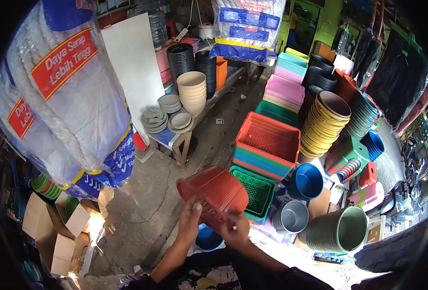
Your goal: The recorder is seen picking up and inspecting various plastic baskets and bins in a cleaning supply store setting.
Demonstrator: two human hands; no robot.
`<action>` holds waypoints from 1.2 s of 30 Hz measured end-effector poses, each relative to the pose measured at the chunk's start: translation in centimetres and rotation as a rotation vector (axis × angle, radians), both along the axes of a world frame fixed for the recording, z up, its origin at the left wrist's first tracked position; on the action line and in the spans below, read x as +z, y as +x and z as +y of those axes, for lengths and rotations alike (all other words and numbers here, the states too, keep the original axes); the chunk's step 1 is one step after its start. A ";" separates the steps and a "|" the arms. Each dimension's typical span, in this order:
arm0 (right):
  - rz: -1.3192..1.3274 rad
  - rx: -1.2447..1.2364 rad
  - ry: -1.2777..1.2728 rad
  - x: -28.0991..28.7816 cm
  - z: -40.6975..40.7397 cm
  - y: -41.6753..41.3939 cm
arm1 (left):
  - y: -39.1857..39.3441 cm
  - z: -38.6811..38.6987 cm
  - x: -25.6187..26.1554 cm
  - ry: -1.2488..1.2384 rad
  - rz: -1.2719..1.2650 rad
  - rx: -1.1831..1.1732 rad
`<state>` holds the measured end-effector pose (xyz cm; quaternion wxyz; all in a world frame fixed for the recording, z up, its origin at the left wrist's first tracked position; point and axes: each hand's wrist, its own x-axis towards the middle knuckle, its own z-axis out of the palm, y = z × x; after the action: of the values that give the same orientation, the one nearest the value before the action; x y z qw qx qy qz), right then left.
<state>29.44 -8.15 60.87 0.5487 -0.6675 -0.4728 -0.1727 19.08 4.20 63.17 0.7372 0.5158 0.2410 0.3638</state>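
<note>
A red plastic basket [217, 188] with slotted walls is tilted on its side in front of my body. My left hand [190, 219] grips its near side towards the left, thumb on the outside. On the lower right of the basket, my right hand [235, 231] holds the near edge; some of its fingers are hidden. Just beyond the basket, green plastic baskets [255, 188] sit nested together. Behind them rises a stack of rectangular baskets, with a red one [268, 137] on top. Below my hands a blue bucket [208, 237] is partly covered by them.
Bagged mop heads [69, 90] hang close on the left. A low bench [183, 139] carries pots and saucers. Stacked yellow pots [324, 125], a grey bucket [290, 217] and a large green pot [337, 230] stand right. An open cardboard box [63, 250] lies lower left.
</note>
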 end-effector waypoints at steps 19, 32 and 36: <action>0.457 -0.006 -0.150 -2.8 -1.3 1.1 | -4.5 -1.2 -2.1 0.163 0.153 -0.099; 0.994 0.171 -0.173 -5.3 0.2 1.5 | -9.2 -0.3 -3.0 -0.117 0.119 -0.064; 1.049 0.215 -0.269 -4.9 0.2 1.9 | -10.1 0.4 -2.2 -0.363 -0.043 -0.002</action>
<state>31.36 -7.98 55.98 0.6350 -0.6763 -0.2194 0.3021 9.03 4.59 60.93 0.8236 0.3666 0.2865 0.3244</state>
